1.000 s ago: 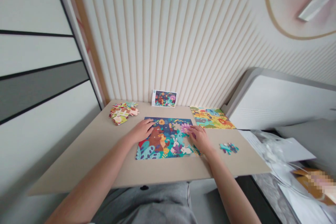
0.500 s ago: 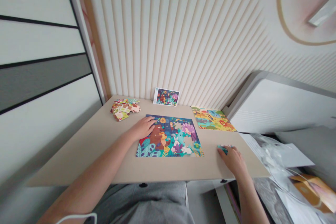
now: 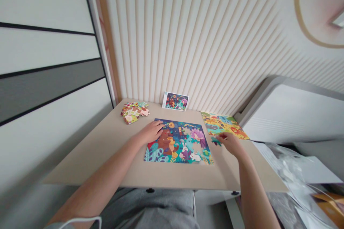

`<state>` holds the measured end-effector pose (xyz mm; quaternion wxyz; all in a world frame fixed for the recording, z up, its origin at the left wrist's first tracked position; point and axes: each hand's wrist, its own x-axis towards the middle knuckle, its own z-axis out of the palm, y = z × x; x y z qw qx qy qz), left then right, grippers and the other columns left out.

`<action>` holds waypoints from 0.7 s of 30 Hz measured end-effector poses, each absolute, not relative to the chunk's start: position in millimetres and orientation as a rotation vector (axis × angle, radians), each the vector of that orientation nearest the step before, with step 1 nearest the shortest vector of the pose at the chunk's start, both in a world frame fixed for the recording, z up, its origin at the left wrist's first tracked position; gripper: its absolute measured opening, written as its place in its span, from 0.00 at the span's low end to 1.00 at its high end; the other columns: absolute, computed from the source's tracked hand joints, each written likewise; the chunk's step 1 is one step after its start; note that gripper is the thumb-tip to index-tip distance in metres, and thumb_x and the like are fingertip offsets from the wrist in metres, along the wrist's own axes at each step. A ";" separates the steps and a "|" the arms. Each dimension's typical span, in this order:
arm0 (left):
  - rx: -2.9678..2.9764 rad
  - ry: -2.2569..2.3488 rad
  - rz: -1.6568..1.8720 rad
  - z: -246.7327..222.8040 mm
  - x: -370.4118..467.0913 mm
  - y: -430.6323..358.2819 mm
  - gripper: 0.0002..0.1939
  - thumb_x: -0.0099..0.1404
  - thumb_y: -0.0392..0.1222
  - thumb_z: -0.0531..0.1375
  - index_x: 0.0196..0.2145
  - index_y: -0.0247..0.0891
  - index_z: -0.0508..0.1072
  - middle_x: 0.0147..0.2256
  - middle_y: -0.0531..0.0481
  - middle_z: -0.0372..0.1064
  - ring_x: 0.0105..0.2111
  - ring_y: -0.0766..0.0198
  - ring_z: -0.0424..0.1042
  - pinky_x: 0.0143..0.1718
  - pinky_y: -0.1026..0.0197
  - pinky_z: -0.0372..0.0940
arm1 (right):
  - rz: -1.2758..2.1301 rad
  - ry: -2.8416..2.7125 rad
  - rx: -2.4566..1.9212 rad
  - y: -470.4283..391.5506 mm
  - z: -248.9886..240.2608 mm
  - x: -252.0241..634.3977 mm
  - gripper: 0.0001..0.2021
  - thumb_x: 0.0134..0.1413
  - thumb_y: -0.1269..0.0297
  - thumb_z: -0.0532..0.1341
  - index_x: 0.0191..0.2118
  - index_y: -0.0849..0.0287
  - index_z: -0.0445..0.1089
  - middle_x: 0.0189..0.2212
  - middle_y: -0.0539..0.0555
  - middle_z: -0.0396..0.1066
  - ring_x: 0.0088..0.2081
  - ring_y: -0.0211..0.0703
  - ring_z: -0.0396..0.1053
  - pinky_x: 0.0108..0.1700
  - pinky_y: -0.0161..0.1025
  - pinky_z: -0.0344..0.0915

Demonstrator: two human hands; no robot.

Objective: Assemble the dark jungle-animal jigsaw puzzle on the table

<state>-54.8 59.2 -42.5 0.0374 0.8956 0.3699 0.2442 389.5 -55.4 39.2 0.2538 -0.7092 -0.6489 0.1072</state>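
Note:
A dark blue animal jigsaw puzzle (image 3: 166,148) lies on the beige table (image 3: 123,170), with gaps showing at its upper middle and right part. My left hand (image 3: 152,132) rests flat on its upper left edge, fingers spread. Off the right side of the puzzle, my right hand (image 3: 228,141) pinches a teal puzzle piece (image 3: 215,141) between thumb and fingers, near the lower edge of a yellow animal puzzle (image 3: 228,126).
A picture card (image 3: 175,101) leans against the ribbed wall behind the puzzle. Loose puzzle pieces (image 3: 133,112) are heaped at the back left. Right of the table are clear plastic wrapping (image 3: 286,164) and papers.
My right hand has lifted the teal piece from the table's right side and brought it left and toward the puzzles. My left hand stays on the puzzle. The view has shifted slightly.

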 end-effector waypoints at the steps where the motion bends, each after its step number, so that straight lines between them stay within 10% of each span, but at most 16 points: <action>1: 2.746 1.137 0.748 -42.1 -55.0 59.0 0.19 0.73 0.42 0.52 0.57 0.39 0.72 0.59 0.40 0.67 0.59 0.54 0.66 0.62 0.49 0.61 | 0.369 -1.742 -1.822 -43.1 43.3 377.1 0.18 0.51 0.47 0.63 0.27 0.58 0.76 0.23 0.53 0.74 0.25 0.43 0.68 0.29 0.38 0.58; 10: 2.698 1.137 0.754 -35.8 -55.0 54.1 0.19 0.73 0.42 0.53 0.57 0.40 0.72 0.59 0.40 0.66 0.59 0.53 0.66 0.63 0.48 0.60 | 0.908 -1.447 -1.378 15.2 -2.3 276.5 0.25 0.48 0.38 0.65 0.36 0.59 0.73 0.14 0.44 0.61 0.14 0.35 0.54 0.16 0.34 0.50; 21: 2.779 1.128 0.683 -35.3 -56.1 55.1 0.19 0.73 0.42 0.51 0.57 0.39 0.73 0.59 0.40 0.66 0.59 0.53 0.65 0.63 0.49 0.59 | 0.911 -1.396 -1.317 2.8 -19.0 285.3 0.28 0.50 0.52 0.65 0.55 0.58 0.69 0.25 0.45 0.66 0.19 0.33 0.59 0.21 0.34 0.61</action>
